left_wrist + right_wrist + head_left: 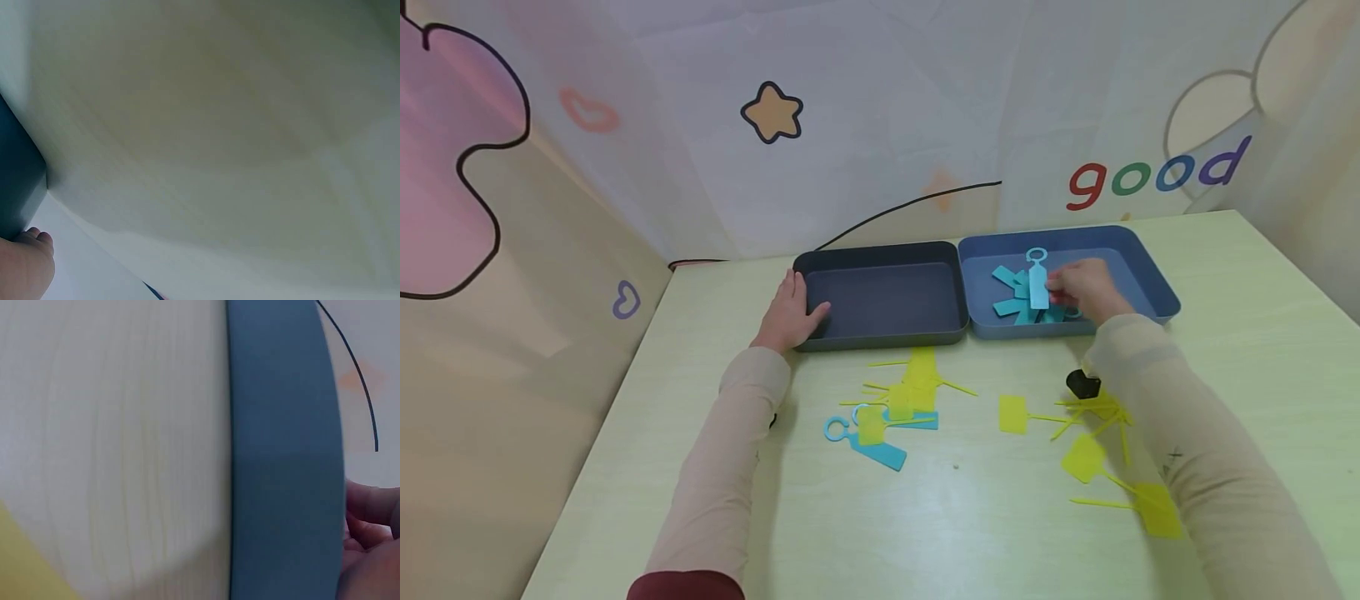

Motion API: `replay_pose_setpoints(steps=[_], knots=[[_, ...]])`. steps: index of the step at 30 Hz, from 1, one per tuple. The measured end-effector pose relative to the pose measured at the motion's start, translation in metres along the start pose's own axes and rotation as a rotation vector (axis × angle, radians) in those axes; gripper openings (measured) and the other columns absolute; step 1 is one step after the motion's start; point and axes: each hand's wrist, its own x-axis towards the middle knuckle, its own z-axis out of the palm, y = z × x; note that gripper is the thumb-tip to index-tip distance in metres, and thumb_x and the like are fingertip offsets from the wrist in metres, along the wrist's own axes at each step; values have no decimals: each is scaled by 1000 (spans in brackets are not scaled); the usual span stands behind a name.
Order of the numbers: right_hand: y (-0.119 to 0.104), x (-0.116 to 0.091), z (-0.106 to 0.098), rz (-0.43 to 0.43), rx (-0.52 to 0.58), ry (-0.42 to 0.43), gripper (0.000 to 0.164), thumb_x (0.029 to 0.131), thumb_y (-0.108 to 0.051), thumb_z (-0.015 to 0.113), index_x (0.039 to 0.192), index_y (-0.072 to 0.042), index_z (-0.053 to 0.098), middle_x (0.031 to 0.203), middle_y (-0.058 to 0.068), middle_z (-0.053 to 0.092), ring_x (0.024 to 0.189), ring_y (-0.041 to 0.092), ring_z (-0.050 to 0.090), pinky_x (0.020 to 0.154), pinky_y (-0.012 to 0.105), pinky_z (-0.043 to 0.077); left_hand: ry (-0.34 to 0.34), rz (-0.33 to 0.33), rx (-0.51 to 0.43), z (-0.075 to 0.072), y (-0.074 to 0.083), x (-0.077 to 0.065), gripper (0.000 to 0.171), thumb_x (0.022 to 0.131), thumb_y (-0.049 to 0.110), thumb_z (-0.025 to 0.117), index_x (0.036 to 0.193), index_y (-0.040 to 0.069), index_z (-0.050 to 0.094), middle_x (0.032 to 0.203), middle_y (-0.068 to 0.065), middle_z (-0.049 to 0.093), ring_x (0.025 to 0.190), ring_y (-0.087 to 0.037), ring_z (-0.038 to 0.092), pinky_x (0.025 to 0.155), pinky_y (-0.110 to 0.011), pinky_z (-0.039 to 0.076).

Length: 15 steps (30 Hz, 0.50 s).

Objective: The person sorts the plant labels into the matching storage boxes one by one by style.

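Observation:
Over the blue tray [1015,331], my right hand [1090,287] pinches a light-blue plastic tag [1038,286] by its side, the ring end up. Several more blue tags [1006,308] lie in a loose pile beneath it. My left hand [786,317] rests on the left edge of the dark grey tray [895,300], fingers straight and thumb spread over the rim. In the left wrist view, part of that hand [25,269] shows beside the tray's corner [22,181]. The blue tray's wall [284,450] hides the held tag in the right wrist view.
Yellow tags with thin tails [921,375] lie in a cluster before the dark tray, two blue tags [880,452] among them. More yellow tags [1082,458] are scattered beside and under my right forearm. The two trays stand side by side near the back wall.

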Motion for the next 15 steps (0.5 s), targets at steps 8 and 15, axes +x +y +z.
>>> replay_pose_setpoints(steps=[8, 15], knots=[[9, 4, 4, -30, 46, 30, 28, 84, -1, 53, 109, 10, 51, 61, -3, 52, 47, 6, 54, 53, 19, 49, -8, -3, 0, 1, 0, 2, 81, 91, 50, 31, 139, -6, -2, 147, -20, -7, 137, -31, -1, 111, -40, 8], [11, 5, 6, -42, -59, 78, 22, 80, -2, 56, 99, 9, 57, 58, -1, 53, 46, 8, 57, 53, 23, 50, -13, -9, 5, 0, 0, 1, 82, 91, 50, 32, 139, -7, -3, 147, -20, -7, 137, -31, -2, 111, -40, 8]])
